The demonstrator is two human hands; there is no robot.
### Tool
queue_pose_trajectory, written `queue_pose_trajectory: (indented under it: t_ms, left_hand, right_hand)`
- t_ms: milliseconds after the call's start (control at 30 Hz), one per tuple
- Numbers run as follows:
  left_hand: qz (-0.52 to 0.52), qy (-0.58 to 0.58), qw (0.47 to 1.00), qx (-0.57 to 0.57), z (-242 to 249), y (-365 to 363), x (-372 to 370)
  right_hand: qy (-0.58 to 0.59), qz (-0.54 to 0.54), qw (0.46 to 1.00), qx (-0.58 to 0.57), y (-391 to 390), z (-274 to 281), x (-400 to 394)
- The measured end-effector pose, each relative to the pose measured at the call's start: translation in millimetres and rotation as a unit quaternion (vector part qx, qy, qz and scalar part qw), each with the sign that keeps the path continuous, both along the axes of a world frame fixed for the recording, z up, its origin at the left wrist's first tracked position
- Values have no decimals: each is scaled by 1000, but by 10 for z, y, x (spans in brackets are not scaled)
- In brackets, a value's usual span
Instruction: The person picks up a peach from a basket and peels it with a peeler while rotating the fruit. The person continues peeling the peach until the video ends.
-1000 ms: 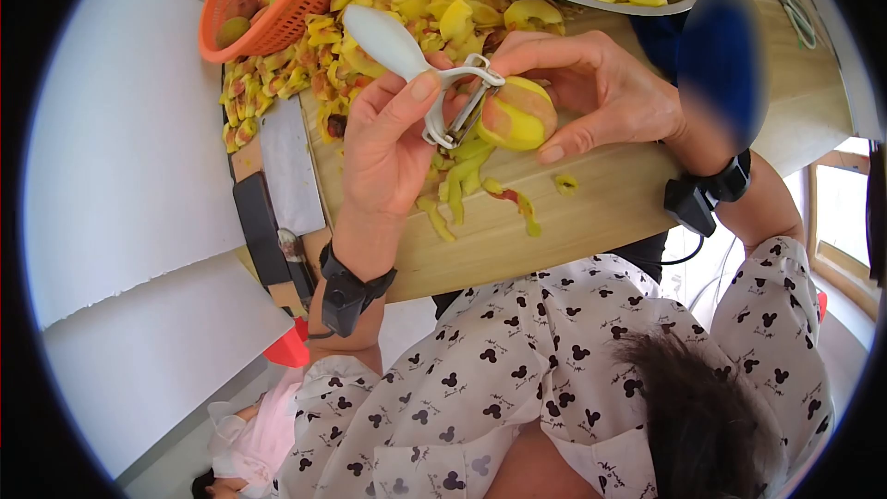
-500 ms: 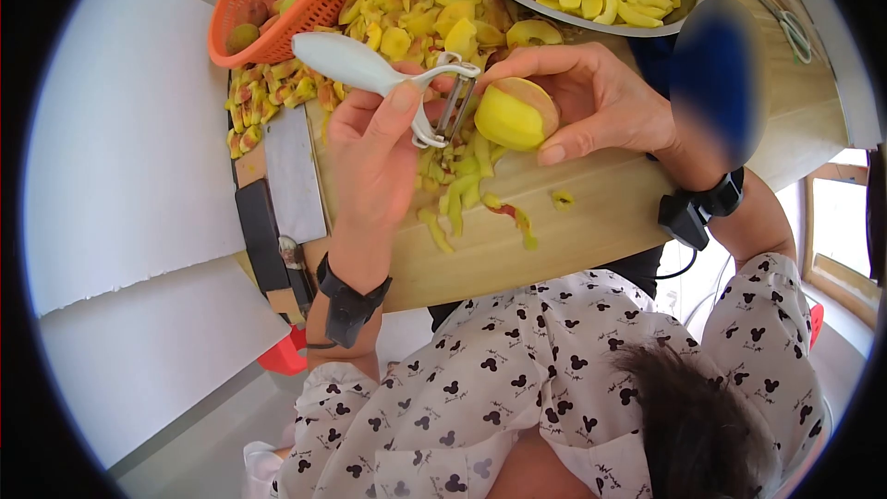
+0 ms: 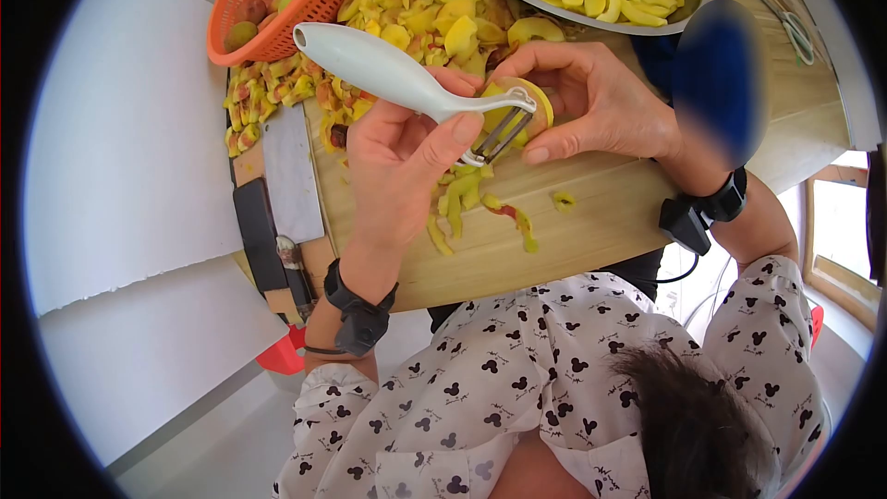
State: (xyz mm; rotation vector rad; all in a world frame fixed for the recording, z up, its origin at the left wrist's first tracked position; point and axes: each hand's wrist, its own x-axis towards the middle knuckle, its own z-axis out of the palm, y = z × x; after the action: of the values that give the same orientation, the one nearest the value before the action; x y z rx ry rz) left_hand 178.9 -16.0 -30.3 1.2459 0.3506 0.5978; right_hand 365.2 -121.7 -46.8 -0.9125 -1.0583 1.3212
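My left hand [image 3: 407,152] is closed around a pale grey-white peeler [image 3: 379,69], whose handle points to the upper left. The peeler's metal blade lies across the front of a yellow, partly peeled fruit [image 3: 539,112], hiding part of it. My right hand [image 3: 601,102] grips this fruit from the right between thumb and fingers. Below the hands, green-yellow peel strips [image 3: 455,203] lie on the wooden board [image 3: 591,222]. A heap of yellow and reddish peelings and pieces [image 3: 407,5] is behind the hands.
An orange basket [image 3: 268,42] of whole fruit stands at the upper left. At the top right is a metal bowl [image 3: 637,26] of yellow slices. A cleaver [image 3: 292,171] lies on the left edge, beside a smaller dark-handled tool [image 3: 295,268]. Scissors [image 3: 796,37] lie far right.
My left hand has moved right and turned slightly, bringing the peeler from beside the fruit to across its front. My right hand has barely moved, and the fruit appears turned.
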Motion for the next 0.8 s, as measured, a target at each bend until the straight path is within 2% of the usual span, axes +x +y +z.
queue_pose_trajectory:
  t_ms: [267, 800]
  left_hand:
    - [4, 16, 1000, -10, 6, 21, -6]
    - [7, -24, 998, -66, -19, 37, 1]
  right_hand:
    - [-10, 4, 1000, 11, 3, -6, 3]
    - [-25, 31, 998, 53, -26, -18, 48]
